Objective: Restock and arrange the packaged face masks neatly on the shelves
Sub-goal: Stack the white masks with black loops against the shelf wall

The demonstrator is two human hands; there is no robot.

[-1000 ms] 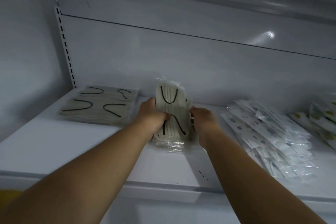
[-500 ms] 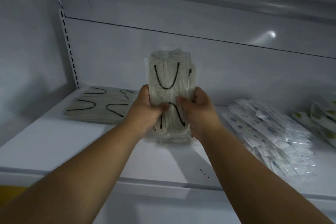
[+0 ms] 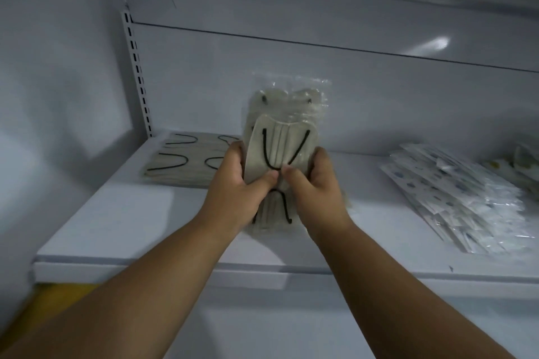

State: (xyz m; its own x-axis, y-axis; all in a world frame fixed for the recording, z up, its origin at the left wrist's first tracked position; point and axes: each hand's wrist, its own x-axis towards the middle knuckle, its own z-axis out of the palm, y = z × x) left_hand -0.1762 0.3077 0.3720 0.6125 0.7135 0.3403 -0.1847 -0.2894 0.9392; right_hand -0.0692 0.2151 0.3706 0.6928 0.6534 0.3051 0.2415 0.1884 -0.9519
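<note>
You are gripping the bundle of packaged face masks point(image 3: 280, 154) upright above the shelf point(image 3: 116, 218), left hand point(image 3: 236, 186) and right hand point(image 3: 318, 186) fingers curled round its sides, apparently squaring it before stacking.

Two hands point(image 3: 239, 183) point(image 3: 316, 183), three mask piles point(image 3: 284, 154) point(image 3: 186, 160) point(image 3: 455, 198) (a fourth barely visible), one shelf point(image 3: 131, 213).

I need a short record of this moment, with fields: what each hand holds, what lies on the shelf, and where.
held item: bundle of beige masks in clear wrap, upright
left hand: grips bundle's left side
right hand: grips bundle's right side
shelf: white
shelf, left rear: flat beige mask pack
shelf, right: fanned pile of white packets
</note>
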